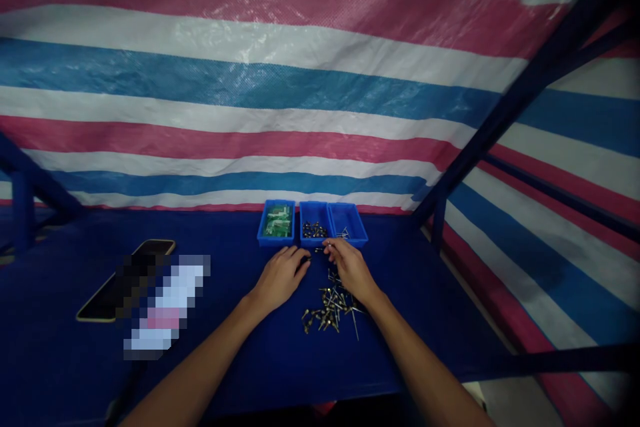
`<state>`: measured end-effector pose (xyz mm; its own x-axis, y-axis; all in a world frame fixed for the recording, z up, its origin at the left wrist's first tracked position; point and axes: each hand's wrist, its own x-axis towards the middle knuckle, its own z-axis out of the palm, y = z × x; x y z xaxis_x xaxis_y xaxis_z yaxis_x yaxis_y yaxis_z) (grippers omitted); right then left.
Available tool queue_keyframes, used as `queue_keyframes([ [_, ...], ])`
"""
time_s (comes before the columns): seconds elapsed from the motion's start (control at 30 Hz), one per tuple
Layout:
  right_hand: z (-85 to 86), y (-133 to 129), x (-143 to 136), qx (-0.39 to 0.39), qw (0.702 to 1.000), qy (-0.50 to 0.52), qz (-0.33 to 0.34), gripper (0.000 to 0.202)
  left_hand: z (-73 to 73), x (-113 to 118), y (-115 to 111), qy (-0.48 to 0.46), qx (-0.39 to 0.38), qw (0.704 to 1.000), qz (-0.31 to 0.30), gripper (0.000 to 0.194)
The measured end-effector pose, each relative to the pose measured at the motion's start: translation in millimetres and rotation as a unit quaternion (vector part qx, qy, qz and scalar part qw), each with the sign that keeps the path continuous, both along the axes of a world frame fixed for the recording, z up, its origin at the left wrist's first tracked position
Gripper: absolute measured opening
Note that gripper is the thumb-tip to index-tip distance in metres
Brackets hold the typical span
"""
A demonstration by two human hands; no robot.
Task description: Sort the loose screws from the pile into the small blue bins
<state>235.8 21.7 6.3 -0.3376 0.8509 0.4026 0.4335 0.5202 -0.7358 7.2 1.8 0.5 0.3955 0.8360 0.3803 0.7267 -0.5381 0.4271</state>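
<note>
The right hand [351,267] has its fingertips pinched narrow on a small metal pin [320,250], held just in front of the middle bin [315,227]. The left hand [281,275] rests palm down on the bench [240,347] just beside it, fingers curled loosely; whether its grip holds anything cannot be told. Between and below the two wrists lies a loose pile of metal pins [327,310], some brass-tipped, scattered on the blue cover. Behind the hands stand three small blue bins touching side by side: the left bin [276,221] holds green circuit boards, the middle one dark metal parts, the right bin [350,221] only a few pieces. Well apart to the left lies a phone [100,303], face up, with a blurred patch next to it. A striped tarpaulin [250,80] hangs behind the bench.
</note>
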Motion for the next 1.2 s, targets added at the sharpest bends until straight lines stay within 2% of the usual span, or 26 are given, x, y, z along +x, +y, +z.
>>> queue_keyframes([
  [0.17, -1.3, 2, -2, -0.037, 0.998, 0.045, -0.002, 0.030, 0.6, 0, 0, 0.005, -0.007, 1.000, 0.000, 0.022],
  [0.4, 6.4, -1, -4, -0.076, 0.994, 0.072, -0.037, 0.020, -0.5, -1, -1, 0.002, -0.004, 1.000, 0.001, 0.023],
  [0.7, 7.0, 1, -3, -0.057, 0.993, 0.078, -0.064, 0.024, -0.4, 0, 0, 0.007, -0.003, 1.000, 0.002, 0.022],
  [1.2, 3.8, 6, -2, -0.073, 0.985, 0.150, -0.048, 0.032, 1.7, 0, -1, 0.011, -0.008, 1.000, 0.001, 0.019],
])
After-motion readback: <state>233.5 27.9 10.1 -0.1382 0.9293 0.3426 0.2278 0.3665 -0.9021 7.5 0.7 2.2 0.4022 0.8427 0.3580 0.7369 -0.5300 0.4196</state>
